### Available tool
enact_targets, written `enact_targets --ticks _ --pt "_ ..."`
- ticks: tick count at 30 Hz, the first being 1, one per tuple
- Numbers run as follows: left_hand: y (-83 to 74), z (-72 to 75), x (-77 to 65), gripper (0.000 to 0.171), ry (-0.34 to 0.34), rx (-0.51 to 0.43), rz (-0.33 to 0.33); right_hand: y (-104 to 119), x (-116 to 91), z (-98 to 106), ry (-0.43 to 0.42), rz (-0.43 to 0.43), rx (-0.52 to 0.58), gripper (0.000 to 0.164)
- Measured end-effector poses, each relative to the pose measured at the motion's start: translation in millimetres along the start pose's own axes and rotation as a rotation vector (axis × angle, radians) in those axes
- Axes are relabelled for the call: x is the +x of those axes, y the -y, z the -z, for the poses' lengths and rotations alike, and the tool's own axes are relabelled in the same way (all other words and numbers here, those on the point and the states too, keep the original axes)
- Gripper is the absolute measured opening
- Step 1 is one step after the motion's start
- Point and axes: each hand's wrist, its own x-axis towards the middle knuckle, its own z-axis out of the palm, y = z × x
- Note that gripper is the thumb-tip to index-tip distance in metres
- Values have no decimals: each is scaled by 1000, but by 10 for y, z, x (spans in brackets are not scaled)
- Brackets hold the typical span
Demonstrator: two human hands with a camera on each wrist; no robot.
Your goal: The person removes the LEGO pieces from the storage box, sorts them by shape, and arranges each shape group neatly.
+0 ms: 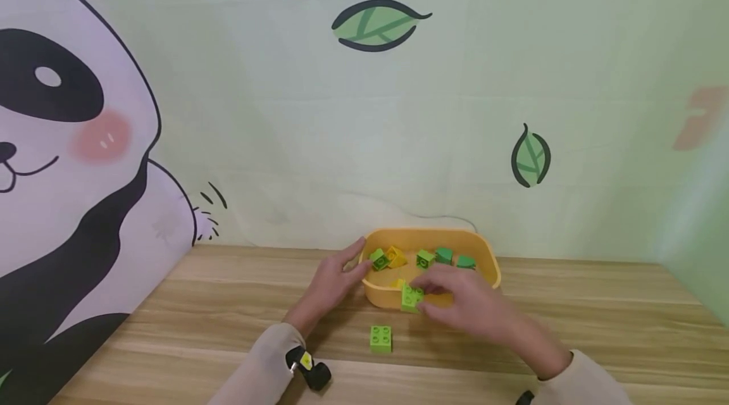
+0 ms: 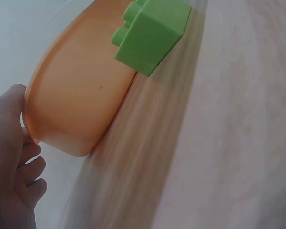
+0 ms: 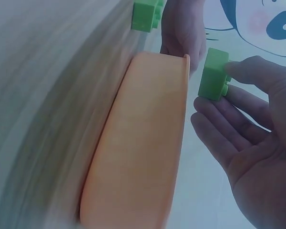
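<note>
My right hand [image 1: 475,304] pinches a lime-green toy building brick [image 1: 411,298] by thumb and fingers, over the front rim of an orange-yellow plastic basin [image 1: 387,296]. In the right wrist view that brick [image 3: 213,74] is tilted, its studs toward the palm. At the basin's left end, my left hand [image 1: 333,281] holds the rim. The left wrist view shows this hand [image 2: 12,157] with the thumb at the rim and other fingers curled beside the wall. Another lime-green brick [image 1: 381,339], with four studs, lies studs up on the table in front of the basin.
Inside the basin are lime-green bricks [image 1: 424,259], a yellow piece [image 1: 395,257] and dark green pieces [image 1: 444,255]. The wooden table [image 1: 569,316] meets a pale wall sheet [image 1: 273,107] printed with a panda and leaves. A thin cord runs behind the basin.
</note>
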Motion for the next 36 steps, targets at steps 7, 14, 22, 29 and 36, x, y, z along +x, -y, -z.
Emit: enact_targets --ticks 7,14,22,29,36 --pt "13 -41 22 58 4 -8 -3 -6 -95 1 34 -27 37 25" --pt "49 -52 19 58 -10 -3 14 -32 -130 -30 110 -64 104 24" --pt "37 -52 7 57 7 4 6 -69 -144 -107 165 -72 103 23" --pt "36 -48 3 57 9 -4 0 -80 -148 -159 210 -103 91 23" --pt "21 -25 9 58 18 -2 -6 -114 -137 -202 224 -94 85 22"
